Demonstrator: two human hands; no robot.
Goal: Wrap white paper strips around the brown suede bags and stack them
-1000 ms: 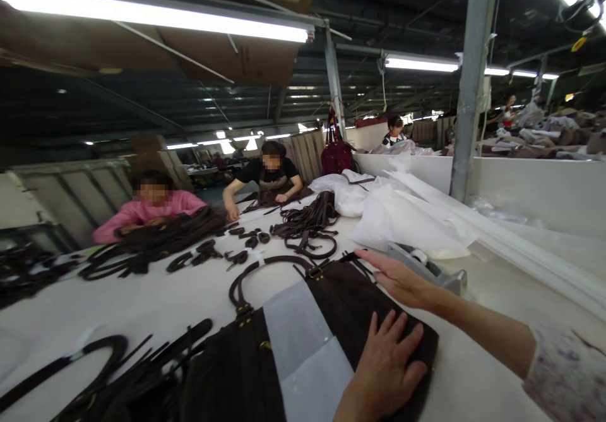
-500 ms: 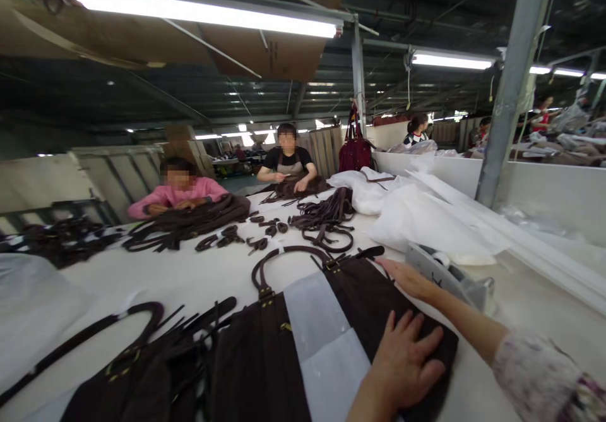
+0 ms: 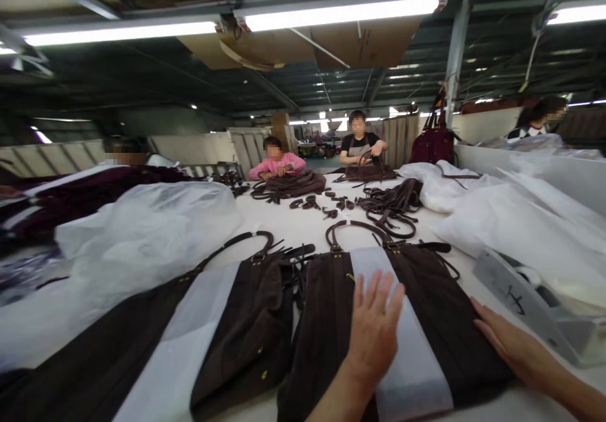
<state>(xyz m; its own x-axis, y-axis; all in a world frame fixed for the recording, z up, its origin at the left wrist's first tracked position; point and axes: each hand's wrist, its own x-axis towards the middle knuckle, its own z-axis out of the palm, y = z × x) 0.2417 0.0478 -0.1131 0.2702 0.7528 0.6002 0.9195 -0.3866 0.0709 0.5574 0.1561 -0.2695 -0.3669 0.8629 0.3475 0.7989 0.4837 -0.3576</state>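
A dark brown handbag (image 3: 435, 308) lies flat before me, with a white paper band (image 3: 411, 352) around its middle and its handle (image 3: 362, 224) pointing away. My left hand (image 3: 376, 321) is over the band and the bag's left part, fingers stretched out. At the bag's right edge rests my right hand (image 3: 502, 330), flat with fingers extended, its fingertips against the side. A second brown handbag (image 3: 250, 321), also with a white paper band (image 3: 189, 333), lies on the left, close beside the first.
Translucent plastic sheeting (image 3: 151, 232) is heaped at left, more plastic bags (image 3: 530, 226) at right. A grey tape dispenser-like box (image 3: 525, 302) stands right of my hand. Brown straps (image 3: 395, 198) lie farther back. Two co-workers (image 3: 279, 160) handle brown bags across the white table (image 3: 265, 217).
The view has swung left, bringing the second bag and plastic heap further in. My left hand has moved left from the bag's right part to the band; my right hand has come nearer along the edge.
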